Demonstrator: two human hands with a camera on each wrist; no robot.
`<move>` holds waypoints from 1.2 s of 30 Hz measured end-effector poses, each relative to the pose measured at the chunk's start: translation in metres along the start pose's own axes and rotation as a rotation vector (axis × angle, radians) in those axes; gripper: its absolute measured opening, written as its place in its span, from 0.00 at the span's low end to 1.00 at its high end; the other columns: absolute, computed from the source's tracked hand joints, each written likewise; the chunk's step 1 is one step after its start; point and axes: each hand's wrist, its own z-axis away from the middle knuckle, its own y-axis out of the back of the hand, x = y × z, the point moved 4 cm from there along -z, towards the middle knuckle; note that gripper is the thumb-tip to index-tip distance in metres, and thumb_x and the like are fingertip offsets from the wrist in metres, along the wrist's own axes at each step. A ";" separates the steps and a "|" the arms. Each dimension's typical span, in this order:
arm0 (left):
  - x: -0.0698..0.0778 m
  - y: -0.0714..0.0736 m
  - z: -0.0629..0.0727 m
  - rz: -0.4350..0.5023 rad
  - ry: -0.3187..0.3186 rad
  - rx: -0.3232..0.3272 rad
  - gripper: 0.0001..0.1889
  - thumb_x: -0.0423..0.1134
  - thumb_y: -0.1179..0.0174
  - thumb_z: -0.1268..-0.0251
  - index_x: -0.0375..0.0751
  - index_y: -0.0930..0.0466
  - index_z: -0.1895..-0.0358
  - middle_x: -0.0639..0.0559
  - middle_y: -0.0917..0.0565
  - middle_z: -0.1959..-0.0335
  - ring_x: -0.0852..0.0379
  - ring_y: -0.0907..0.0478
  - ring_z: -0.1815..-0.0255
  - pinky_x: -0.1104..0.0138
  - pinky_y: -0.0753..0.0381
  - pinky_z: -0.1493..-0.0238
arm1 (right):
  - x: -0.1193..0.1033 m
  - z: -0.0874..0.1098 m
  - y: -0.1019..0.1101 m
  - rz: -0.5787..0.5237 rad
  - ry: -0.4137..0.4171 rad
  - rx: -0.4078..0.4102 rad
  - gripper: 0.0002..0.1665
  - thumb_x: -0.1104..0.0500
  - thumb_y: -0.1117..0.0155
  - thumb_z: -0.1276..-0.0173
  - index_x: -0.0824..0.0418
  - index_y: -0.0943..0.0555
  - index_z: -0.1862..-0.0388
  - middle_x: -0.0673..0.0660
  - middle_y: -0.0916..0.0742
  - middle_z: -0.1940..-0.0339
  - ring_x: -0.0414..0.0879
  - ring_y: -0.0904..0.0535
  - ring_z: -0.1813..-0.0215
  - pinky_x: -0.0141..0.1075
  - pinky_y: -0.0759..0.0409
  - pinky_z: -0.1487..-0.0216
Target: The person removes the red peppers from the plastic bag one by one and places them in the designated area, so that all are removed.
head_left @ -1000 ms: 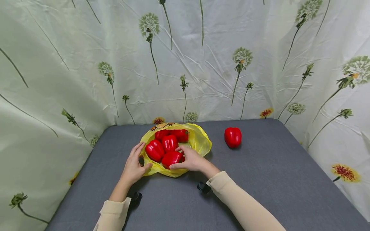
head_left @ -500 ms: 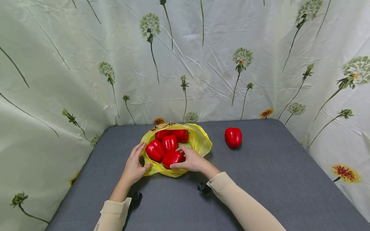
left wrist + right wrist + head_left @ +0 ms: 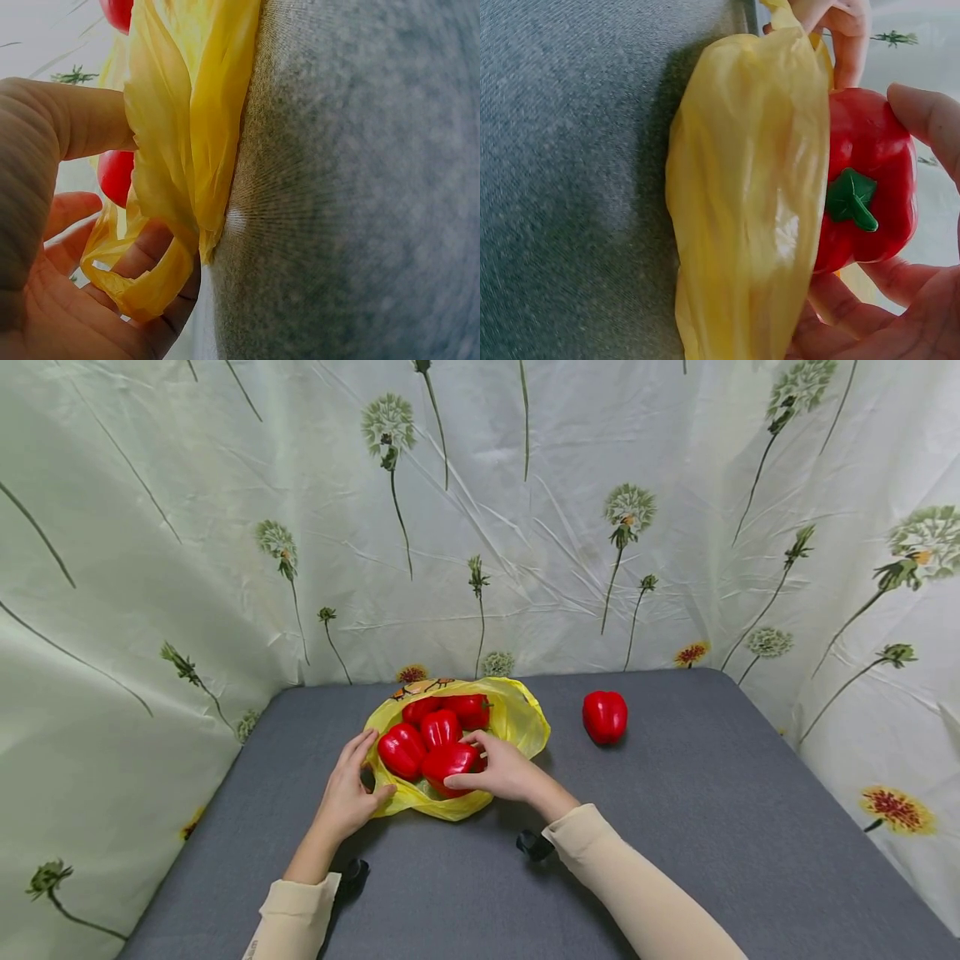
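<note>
In the head view a yellow plastic bag (image 3: pixel 525 720) lies with its mouth facing up and several red bell peppers (image 3: pixel 401 752) inside. My right hand (image 3: pixel 510 772) grips one red bell pepper (image 3: pixel 447 763) at the bag's near side, thumb on one side and fingers on the other. The right wrist view shows its green stem (image 3: pixel 851 200), with the bag's wall hiding part of the pepper. At the bag's left side my left hand (image 3: pixel 347 789) holds the rim. In the left wrist view its thumb (image 3: pixel 94 120) meets the rim and a bag handle (image 3: pixel 142 289) loops over its fingers.
Another red bell pepper (image 3: pixel 604 717) stands on the grey table (image 3: pixel 697 793) to the right of the bag, near the back. A flower-print curtain (image 3: pixel 540 527) hangs behind the table and along both sides.
My right hand has moved slightly up and to the right, and the bell pepper in it has risen and tilted. The left hand and the bag have stayed about the same.
</note>
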 end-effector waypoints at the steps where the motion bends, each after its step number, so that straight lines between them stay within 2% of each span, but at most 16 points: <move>1: 0.000 0.000 0.000 0.001 -0.001 0.000 0.50 0.30 0.24 0.42 0.35 0.39 0.16 0.35 0.38 0.16 0.35 0.20 0.38 0.41 0.16 0.39 | 0.000 0.001 0.001 -0.004 0.001 0.001 0.43 0.41 0.22 0.35 0.58 0.25 0.27 0.58 0.14 0.36 0.52 0.18 0.38 0.46 0.14 0.41; 9: 0.001 -0.002 -0.001 0.007 -0.009 -0.007 0.50 0.30 0.24 0.43 0.34 0.40 0.16 0.34 0.38 0.16 0.34 0.20 0.38 0.40 0.18 0.36 | 0.004 0.010 0.013 -0.082 0.016 0.029 0.41 0.45 0.22 0.34 0.59 0.25 0.28 0.59 0.13 0.39 0.53 0.15 0.41 0.43 0.13 0.43; 16: 0.001 -0.003 -0.002 0.007 -0.019 -0.005 0.50 0.30 0.24 0.43 0.33 0.39 0.16 0.34 0.38 0.16 0.34 0.21 0.36 0.39 0.20 0.33 | 0.007 0.017 0.031 -0.086 -0.001 0.075 0.41 0.45 0.22 0.34 0.59 0.25 0.27 0.60 0.14 0.37 0.55 0.16 0.40 0.46 0.13 0.42; 23: -0.001 -0.004 -0.003 0.001 -0.017 -0.006 0.50 0.30 0.23 0.43 0.33 0.39 0.16 0.34 0.38 0.16 0.35 0.20 0.39 0.40 0.19 0.35 | 0.013 0.021 0.050 -0.101 -0.025 0.114 0.41 0.46 0.22 0.34 0.60 0.25 0.27 0.61 0.14 0.35 0.57 0.16 0.37 0.47 0.12 0.42; 29: -0.002 -0.004 -0.003 -0.003 -0.016 -0.009 0.50 0.31 0.24 0.43 0.35 0.40 0.16 0.36 0.37 0.16 0.38 0.19 0.41 0.46 0.17 0.43 | 0.019 0.028 0.065 -0.094 -0.044 0.150 0.41 0.45 0.22 0.35 0.58 0.25 0.27 0.61 0.14 0.34 0.57 0.16 0.36 0.48 0.12 0.41; 36: -0.002 -0.002 0.000 -0.008 -0.008 -0.011 0.50 0.32 0.25 0.42 0.36 0.40 0.16 0.36 0.37 0.16 0.38 0.20 0.41 0.43 0.17 0.40 | 0.025 0.036 0.083 -0.071 -0.038 0.189 0.43 0.44 0.22 0.34 0.58 0.27 0.26 0.62 0.14 0.34 0.58 0.16 0.37 0.48 0.12 0.41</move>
